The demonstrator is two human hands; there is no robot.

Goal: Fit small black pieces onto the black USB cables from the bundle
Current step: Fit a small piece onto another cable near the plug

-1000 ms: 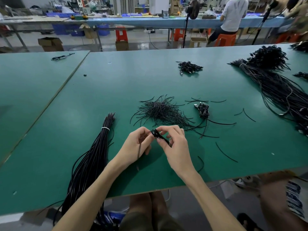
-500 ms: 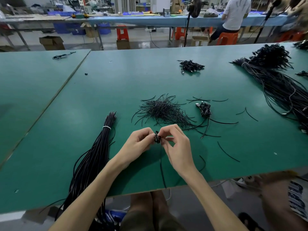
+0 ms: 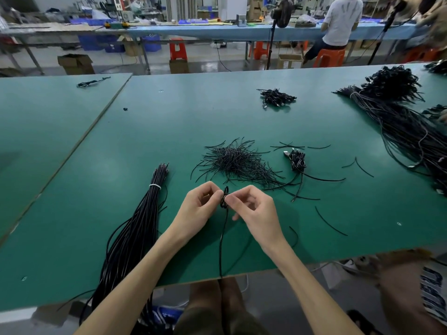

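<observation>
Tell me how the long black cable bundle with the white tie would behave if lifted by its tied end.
Probably floppy: the cable bundle bends and droops over the table edge. It would likely stay together near the white tie, yet fan out below, where strands already spread. Likely fairly heavy, being many cables.

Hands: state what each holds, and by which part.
Left hand and right hand both pinch one cable at its looped top end; its tail hangs past the table edge.
</observation>
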